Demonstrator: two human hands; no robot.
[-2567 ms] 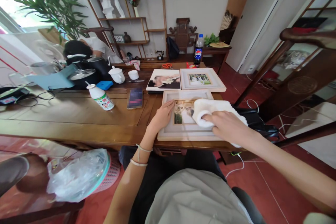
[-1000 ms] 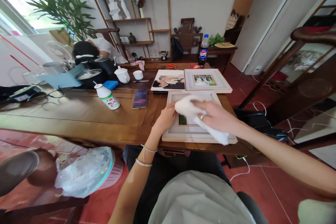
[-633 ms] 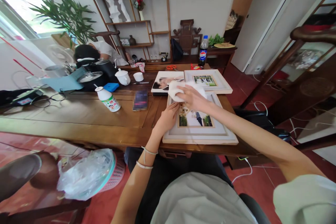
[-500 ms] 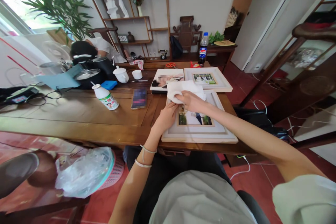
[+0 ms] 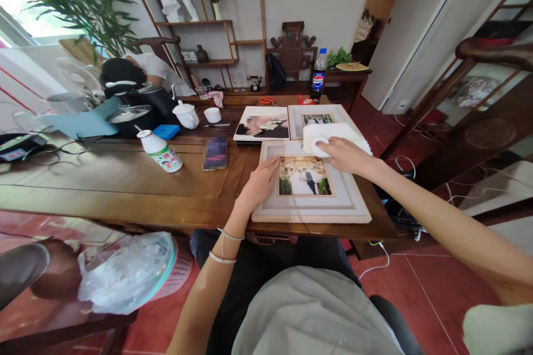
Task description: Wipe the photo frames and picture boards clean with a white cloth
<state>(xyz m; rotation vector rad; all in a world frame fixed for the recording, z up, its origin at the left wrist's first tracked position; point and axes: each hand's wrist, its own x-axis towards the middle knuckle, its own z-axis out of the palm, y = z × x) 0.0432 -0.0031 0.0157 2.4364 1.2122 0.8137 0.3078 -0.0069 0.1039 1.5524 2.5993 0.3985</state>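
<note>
A white-framed photo (image 5: 310, 205) lies flat at the near edge of the wooden table (image 5: 125, 183). My left hand (image 5: 258, 184) rests open and flat on the frame's left border. My right hand (image 5: 345, 155) is closed on a white cloth (image 5: 322, 136) and presses it on the frame's far right corner. Two more pictures lie beyond: a frameless photo (image 5: 262, 123) and a second white frame (image 5: 318, 117), partly hidden by the cloth.
A phone (image 5: 215, 152), a small white bottle (image 5: 159, 151), a teapot (image 5: 186, 115), a cup (image 5: 212, 115), scissors (image 5: 265, 101) and a cola bottle (image 5: 317, 75) stand on the table. A person (image 5: 125, 75) leans at the far left. A bagged basket (image 5: 129, 272) sits on the floor.
My right hand with the cloth swept from the frame's right side across the picture to its far left corner, then along the far edge to the far right corner. My left hand stayed put.
</note>
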